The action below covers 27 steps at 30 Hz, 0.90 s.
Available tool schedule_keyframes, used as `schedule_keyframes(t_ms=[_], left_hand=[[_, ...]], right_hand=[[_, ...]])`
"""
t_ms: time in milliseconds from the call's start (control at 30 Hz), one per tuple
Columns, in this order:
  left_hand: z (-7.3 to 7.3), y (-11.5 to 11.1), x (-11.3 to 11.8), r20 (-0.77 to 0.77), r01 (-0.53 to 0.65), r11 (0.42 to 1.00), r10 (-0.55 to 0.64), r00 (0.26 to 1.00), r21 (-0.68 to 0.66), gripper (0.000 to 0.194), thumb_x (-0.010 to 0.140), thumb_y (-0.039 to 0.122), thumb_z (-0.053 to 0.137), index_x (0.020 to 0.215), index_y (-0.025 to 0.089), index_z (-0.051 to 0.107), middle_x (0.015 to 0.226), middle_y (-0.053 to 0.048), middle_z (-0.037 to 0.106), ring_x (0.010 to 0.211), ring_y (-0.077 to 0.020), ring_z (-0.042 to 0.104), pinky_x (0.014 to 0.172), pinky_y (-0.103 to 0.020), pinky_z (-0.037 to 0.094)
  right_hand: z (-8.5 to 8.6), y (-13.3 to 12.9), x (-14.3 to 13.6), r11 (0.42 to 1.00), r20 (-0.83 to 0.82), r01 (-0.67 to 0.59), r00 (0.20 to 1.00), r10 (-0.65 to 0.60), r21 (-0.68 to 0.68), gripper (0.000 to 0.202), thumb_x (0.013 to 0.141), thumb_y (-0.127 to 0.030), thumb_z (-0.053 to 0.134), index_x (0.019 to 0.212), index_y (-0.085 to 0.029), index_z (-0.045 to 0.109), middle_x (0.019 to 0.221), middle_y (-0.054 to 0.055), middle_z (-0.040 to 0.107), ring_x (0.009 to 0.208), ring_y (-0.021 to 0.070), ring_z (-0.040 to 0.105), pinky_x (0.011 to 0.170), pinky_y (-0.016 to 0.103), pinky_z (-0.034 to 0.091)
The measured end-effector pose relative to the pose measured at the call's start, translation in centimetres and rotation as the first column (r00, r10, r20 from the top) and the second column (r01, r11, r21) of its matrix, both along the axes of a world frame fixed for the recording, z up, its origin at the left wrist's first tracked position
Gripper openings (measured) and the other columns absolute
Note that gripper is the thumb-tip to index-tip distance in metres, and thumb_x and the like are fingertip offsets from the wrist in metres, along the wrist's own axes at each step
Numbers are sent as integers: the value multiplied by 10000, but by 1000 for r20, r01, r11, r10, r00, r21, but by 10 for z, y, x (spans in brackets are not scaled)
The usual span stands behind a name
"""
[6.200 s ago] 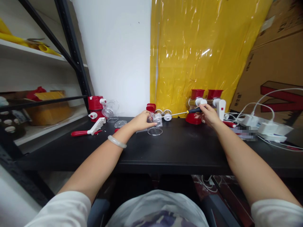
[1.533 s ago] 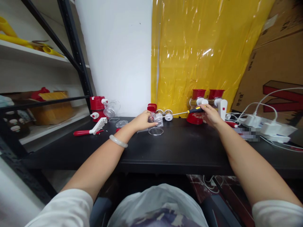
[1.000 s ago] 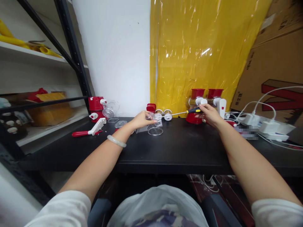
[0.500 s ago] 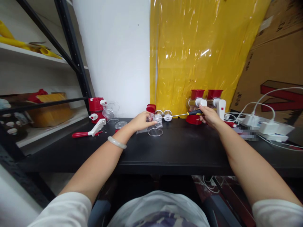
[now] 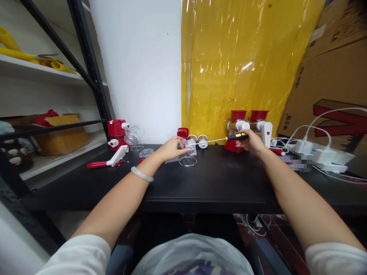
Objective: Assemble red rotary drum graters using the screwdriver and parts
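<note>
My left hand [image 5: 173, 148] is closed around a clear plastic part [image 5: 191, 147] above the black table. In my right hand [image 5: 249, 140] is a screwdriver [image 5: 236, 136] with a black and yellow handle, gripped near the handle's end. Its long metal shaft points left, and the tip reaches the clear part; whether it meets a screw is too small to tell. Just below the left hand, a clear ring-rimmed piece [image 5: 187, 160] rests on the table. Two metal-rimmed drums [image 5: 203, 141] and a red plastic piece [image 5: 182, 132] lie behind that hand.
Red-and-white machine bodies [image 5: 116, 130] and a white arm with a red handle [image 5: 97, 164] are at the left. Two red-topped grinders [image 5: 238, 114] stand at the back right. White chargers and cables [image 5: 327, 152] spread over the right side, before a cardboard box [image 5: 329, 76].
My right hand has shifted slightly along the screwdriver handle toward its end, uncovering more of the yellow and black grip. My left hand keeps the clear part in nearly the same place.
</note>
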<state>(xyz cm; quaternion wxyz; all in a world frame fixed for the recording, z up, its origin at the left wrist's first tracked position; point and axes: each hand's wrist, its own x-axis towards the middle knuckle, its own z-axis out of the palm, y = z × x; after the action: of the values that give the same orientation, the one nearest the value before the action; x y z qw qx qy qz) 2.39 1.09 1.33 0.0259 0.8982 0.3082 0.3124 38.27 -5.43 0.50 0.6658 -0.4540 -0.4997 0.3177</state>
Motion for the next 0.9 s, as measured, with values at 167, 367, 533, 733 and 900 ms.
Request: schedule_keyframes(t_ms=[167, 367, 533, 733, 900], left_hand=[[1, -1, -1, -14, 9, 1000, -9, 1000, 5, 414, 774, 599, 578, 748, 186, 599, 972, -85, 597, 941, -241, 571, 868, -382, 446], [2, -2, 0, -35, 12, 1000, -11, 999, 17, 430, 787, 612, 553, 768, 184, 591, 962, -85, 590, 936, -240, 566, 867, -382, 442], [2, -1, 0, -41, 0, 1000, 1, 999, 21, 436, 787, 614, 552, 752, 182, 596, 985, -91, 588, 944, -243, 564, 865, -380, 442], [2, -2, 0, -51, 18, 1000, -18, 999, 18, 414, 798, 589, 556, 756, 179, 603, 962, -83, 590, 974, -245, 557, 889, -376, 436], [2, -2, 0, -52, 15, 1000, -14, 999, 13, 417, 796, 591, 557, 773, 177, 602, 988, -87, 587, 969, -243, 557, 887, -378, 442]], right_hand=[[2, -2, -2, 995, -82, -90, 992, 93, 33, 190, 770, -343, 621, 880, -246, 501, 666, -25, 659, 466, 153, 621, 510, 297, 525], [2, -1, 1, 997, -14, 4, 1000, -5, -75, 348, 883, -511, 425, 768, -204, 539, 466, 22, 573, 344, 157, 534, 355, 259, 412], [4, -2, 0, 991, -106, -126, 986, 129, 34, 176, 857, -355, 463, 928, -230, 565, 691, 1, 675, 532, 178, 659, 504, 311, 534], [1, 1, 2, 999, -9, 23, 1000, -23, -34, 319, 852, -506, 529, 750, -204, 522, 415, -5, 535, 325, 142, 500, 378, 251, 428], [1, 2, 2, 995, -120, -85, 990, 78, -60, 268, 917, -425, 340, 868, -231, 518, 553, 4, 620, 418, 166, 587, 444, 281, 481]])
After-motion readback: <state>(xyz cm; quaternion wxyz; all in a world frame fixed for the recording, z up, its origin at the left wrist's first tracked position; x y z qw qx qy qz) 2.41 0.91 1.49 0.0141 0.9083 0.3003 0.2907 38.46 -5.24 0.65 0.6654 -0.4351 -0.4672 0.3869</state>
